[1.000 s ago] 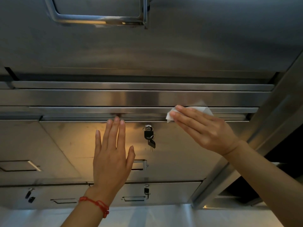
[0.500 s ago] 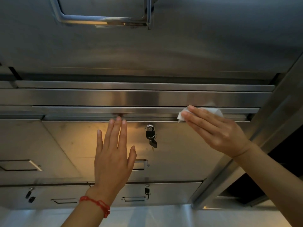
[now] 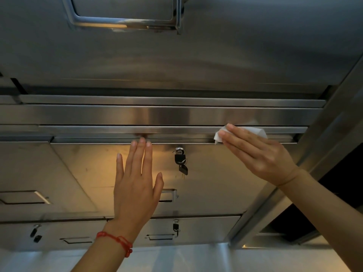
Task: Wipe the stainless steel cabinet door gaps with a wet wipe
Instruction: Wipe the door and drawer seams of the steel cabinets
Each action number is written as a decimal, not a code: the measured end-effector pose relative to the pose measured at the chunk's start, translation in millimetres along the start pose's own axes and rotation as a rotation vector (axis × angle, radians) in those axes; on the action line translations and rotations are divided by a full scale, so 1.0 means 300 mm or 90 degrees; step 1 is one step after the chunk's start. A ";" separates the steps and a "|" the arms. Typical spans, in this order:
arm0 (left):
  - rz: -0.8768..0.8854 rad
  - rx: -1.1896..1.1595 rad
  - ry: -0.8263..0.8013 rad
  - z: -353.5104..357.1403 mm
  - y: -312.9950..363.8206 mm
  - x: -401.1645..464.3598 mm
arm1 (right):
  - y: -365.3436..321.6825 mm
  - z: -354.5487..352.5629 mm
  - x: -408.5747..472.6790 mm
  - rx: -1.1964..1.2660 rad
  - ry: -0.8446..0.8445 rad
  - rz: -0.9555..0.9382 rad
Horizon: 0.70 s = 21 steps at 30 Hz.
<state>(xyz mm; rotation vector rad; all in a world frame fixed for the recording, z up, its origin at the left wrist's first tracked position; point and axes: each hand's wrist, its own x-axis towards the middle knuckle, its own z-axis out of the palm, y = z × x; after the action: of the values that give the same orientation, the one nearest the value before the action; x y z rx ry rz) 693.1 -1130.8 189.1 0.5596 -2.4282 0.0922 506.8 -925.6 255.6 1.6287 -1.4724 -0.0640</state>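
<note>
The right hand (image 3: 259, 156) has slid the wet wipe (image 3: 245, 132) rightward along the door gap (image 3: 176, 141) — straight fingers pressing it — while the left hand (image 3: 135, 185) rests flat, fingers straight, on the cabinet door (image 3: 216, 183).

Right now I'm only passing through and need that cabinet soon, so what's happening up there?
A person is wiping the gap along the top of a stainless steel cabinet door. The right hand presses a white wet wipe into the groove with straight fingers, toward its right end. The left hand lies flat on the door, fingertips at the top edge, as if steadying it. Keys hang from the door's lock between the hands.
</note>
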 end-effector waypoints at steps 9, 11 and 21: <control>0.004 -0.003 -0.004 0.001 -0.008 -0.001 | 0.012 -0.015 -0.018 -0.019 -0.002 -0.001; -0.004 -0.010 -0.002 0.005 -0.002 -0.002 | 0.003 -0.010 -0.003 -0.006 -0.003 -0.009; -0.002 -0.003 -0.018 0.008 -0.011 -0.003 | 0.016 -0.018 -0.045 -0.022 -0.007 0.014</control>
<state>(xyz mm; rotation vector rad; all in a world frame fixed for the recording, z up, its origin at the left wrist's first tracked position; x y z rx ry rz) 693.6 -1134.0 186.5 0.5664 -2.4539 0.0782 502.4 -910.9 254.9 1.5862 -1.4895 -0.0862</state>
